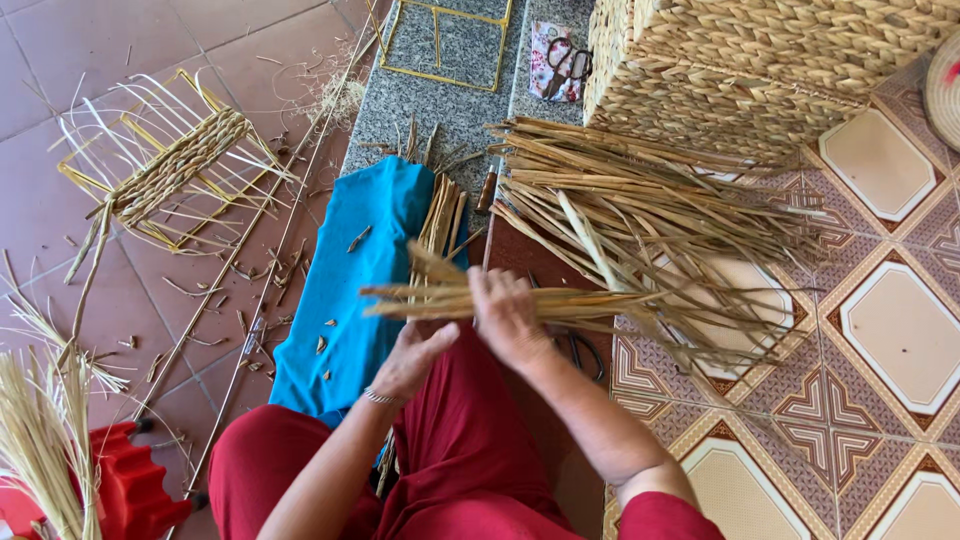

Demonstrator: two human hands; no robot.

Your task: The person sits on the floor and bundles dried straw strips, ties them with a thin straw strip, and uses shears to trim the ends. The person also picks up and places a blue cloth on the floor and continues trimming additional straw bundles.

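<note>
- my right hand (508,318) is out in front of my lap, back of the hand up, fingers (490,290) curled down and closed over a flat bundle of straw (455,298) that lies crosswise to me.
- my left hand (412,358) sits just below and to the left of it, palm turned up under the bundle; the thumb points toward the right hand. i cannot tell whether its fingers are closed on the straw or only supporting it from beneath.
- both forearms come up from the bottom of the view and meet at the bundle; a thin bracelet (379,397) is on the left wrist.
- the straw i hold runs from above the blue cloth (350,290) on the left across to the loose pile (640,200) on the right, where its far ends mix in.
- i am sitting low, legs in red trousers (460,470), on the floor.
- floor: plain reddish tiles (120,40) on the left, a grey stone strip (440,100) in the middle, patterned tiles (880,330) on the right.
- a woven basket (760,60) stands at top right, touching the pile's far end.
- scissors (568,62) lie on the stone beside the basket.
- a half-woven wire frame (170,170) lies on the red tiles at left; a bare frame (440,40) sits at the top.
- a red stool (125,485) and more straw stalks (40,430) are at bottom left.
</note>
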